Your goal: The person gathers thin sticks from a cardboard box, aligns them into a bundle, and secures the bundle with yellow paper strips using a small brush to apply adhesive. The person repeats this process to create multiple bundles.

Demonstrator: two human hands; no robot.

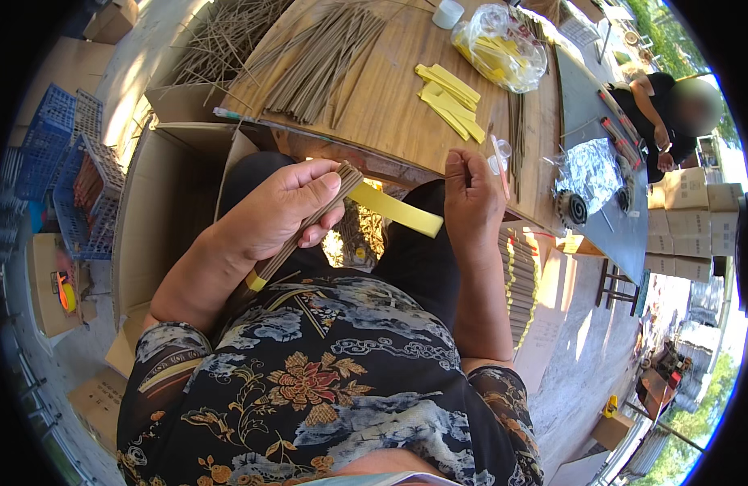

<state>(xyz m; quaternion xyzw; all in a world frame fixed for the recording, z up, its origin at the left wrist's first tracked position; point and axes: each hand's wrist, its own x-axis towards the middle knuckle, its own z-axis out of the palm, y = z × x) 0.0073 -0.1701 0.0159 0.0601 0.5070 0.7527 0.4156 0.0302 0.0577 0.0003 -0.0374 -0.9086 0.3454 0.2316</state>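
Note:
My left hand (297,198) is wrapped round a bundle of thin brown incense sticks (289,243), held at a slant above my lap. A yellow band (255,281) shows at the bundle's lower end. From the upper end a yellow paper strip (398,212) sticks out to the right, its far end loose. My right hand (475,190) is raised right of the strip, apart from it, with fingers curled closed; what they hold, if anything, is hidden. Beside that hand runs a slim pinkish stick (500,166), close to a small clear cup (501,151).
On the wooden table (414,49) lie loose incense sticks (321,61), yellow strips (451,101) and a clear bag (503,49) of yellow strips. Banded bundles (517,283) stand low on the right. An open carton (172,202) is at left. Another person (653,121) is at far right.

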